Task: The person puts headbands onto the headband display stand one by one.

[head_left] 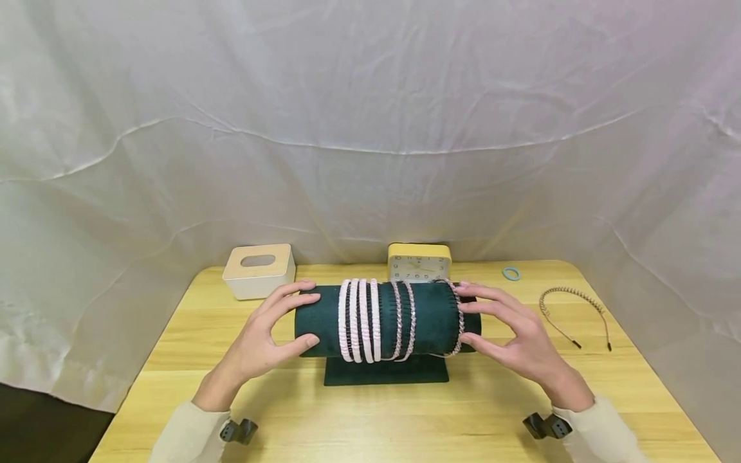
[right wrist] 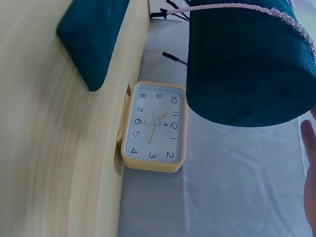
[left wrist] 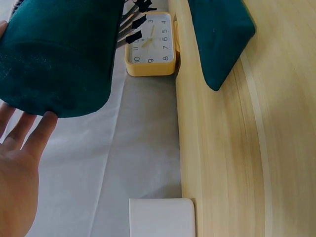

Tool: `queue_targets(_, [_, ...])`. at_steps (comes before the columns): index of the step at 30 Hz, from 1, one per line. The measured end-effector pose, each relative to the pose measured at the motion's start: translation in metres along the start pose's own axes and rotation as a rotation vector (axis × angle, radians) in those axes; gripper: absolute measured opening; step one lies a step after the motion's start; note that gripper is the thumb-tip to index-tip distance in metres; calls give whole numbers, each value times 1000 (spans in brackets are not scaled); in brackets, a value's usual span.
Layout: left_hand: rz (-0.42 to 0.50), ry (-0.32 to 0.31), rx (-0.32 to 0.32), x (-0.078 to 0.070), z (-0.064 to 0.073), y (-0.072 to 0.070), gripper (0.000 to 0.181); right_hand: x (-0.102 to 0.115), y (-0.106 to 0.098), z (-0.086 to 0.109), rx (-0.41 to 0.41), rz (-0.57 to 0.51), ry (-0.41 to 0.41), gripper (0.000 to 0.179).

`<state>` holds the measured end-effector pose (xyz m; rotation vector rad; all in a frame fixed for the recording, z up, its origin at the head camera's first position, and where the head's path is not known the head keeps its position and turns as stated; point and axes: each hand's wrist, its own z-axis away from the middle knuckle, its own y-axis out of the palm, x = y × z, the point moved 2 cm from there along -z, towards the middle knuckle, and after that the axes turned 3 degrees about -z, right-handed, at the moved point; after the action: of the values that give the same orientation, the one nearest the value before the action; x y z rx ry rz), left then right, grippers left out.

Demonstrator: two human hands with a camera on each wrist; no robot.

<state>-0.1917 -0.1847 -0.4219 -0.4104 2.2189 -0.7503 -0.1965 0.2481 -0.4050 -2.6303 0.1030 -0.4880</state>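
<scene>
A dark green velvet headband stand (head_left: 431, 328) stands upright on its flat base, its roll lying crosswise before me. Several pale pink and white headbands (head_left: 361, 321) circle its left half, and two thin braided ones (head_left: 411, 321) sit right of the middle. My left hand (head_left: 263, 337) grips the roll's left end, thumb in front and fingers over the top. At the right end, my right hand (head_left: 521, 334) holds the roll likewise, fingertips right at another braided headband (head_left: 460, 321). The right wrist view shows this headband (right wrist: 232, 6) round the roll, its dark tip sticking out behind.
Behind the stand is a yellow alarm clock (head_left: 419, 251), with a tissue box (head_left: 257, 273) at the back left. To the right lie a light blue ring (head_left: 511, 274) and a loose wavy headband (head_left: 573, 291) on the wooden table (head_left: 376, 424). Grey cloth (head_left: 370, 186) hangs around the table.
</scene>
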Motion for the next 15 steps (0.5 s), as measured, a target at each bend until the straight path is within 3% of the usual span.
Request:
queue_targets(4, [4, -4, -2, 1, 1, 0, 68, 1, 1, -2, -15, -17, -47, 38])
queue_targets(15, [5, 2, 3, -2, 0, 0, 69, -1, 5, -3, -1, -20, -81, 32])
